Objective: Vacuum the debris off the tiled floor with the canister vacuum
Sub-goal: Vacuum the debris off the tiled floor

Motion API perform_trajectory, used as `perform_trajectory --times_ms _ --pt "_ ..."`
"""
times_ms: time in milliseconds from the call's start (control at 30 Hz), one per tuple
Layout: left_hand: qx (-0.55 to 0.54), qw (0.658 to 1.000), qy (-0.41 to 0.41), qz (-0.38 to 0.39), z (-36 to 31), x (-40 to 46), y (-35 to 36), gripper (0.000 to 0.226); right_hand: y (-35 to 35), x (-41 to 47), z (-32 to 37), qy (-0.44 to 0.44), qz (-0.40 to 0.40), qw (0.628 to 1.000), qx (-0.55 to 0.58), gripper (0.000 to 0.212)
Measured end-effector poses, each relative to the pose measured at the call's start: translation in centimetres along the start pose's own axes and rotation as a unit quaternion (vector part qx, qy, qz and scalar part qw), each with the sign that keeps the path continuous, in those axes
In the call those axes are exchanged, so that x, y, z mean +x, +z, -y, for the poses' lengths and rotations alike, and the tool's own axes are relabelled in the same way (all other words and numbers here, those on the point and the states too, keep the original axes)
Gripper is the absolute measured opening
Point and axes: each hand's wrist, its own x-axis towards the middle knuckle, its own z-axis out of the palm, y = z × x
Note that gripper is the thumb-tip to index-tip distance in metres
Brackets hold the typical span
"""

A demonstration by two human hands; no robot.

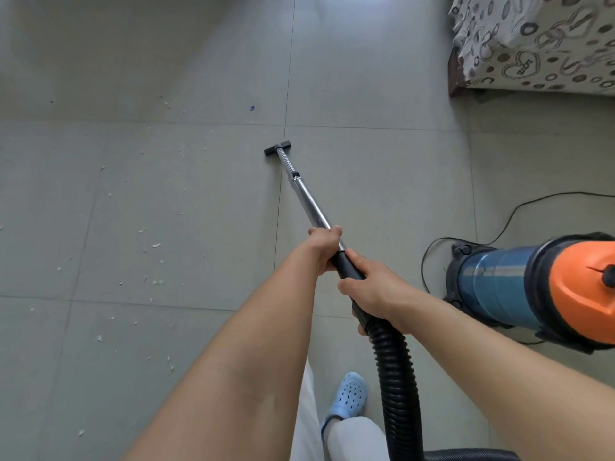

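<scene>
Both grips hold the vacuum's wand: left hand (pixel 324 247) curls round the shiny metal telescopic tube (pixel 311 204) just ahead of the right hand (pixel 369 287), which wraps the black plastic handle (pixel 346 266) where the ribbed black hose (pixel 396 377) joins. Small black floor nozzle (pixel 277 148) sits on the grey tiled floor (pixel 199 78) near a grout crossing, with pale scattered debris flecks (pixel 156 245) well apart to its left. Blue-and-orange canister vacuum (pixel 532 291) stands at the right edge, black power cord (pixel 499 227) looping behind it; a patterned bedspread (pixel 539 41) fills the top right corner.
</scene>
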Motion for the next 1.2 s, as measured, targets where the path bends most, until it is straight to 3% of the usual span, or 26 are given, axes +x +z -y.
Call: perform_trajectory --times_ms 200,333,467,667,967,1200 --pt "-0.022 1.000 -0.004 -0.010 -5.7 2.3 -4.4 0.044 0.0 3.7 6.6 -0.003 -0.010 0.999 -0.045 0.064" --pt "-0.066 0.998 -0.019 -0.011 -8.1 3.6 -6.8 0.034 0.5 4.6 10.2 -0.036 -0.042 0.977 -0.205 0.071" --pt "-0.075 0.997 -0.022 -0.011 -10.5 4.9 -9.0 0.030 1.1 5.9 13.4 -0.036 -0.056 0.969 -0.236 0.071" --pt "-0.059 0.998 -0.013 -0.013 -15.4 6.9 -12.1 0.033 1.2 9.6 18.2 -0.030 -0.061 0.975 -0.212 0.072" --pt "0.009 0.999 0.008 -0.044 -20.7 8.7 -17.4 0.046 2.3 14.6 24.2 -0.023 0.001 1.000 -0.007 0.062" --pt "0.037 0.997 0.021 -0.058 -21.0 7.8 -21.2 0.045 6.0 15.7 26.2 -0.033 0.004 0.999 -0.008 0.060"
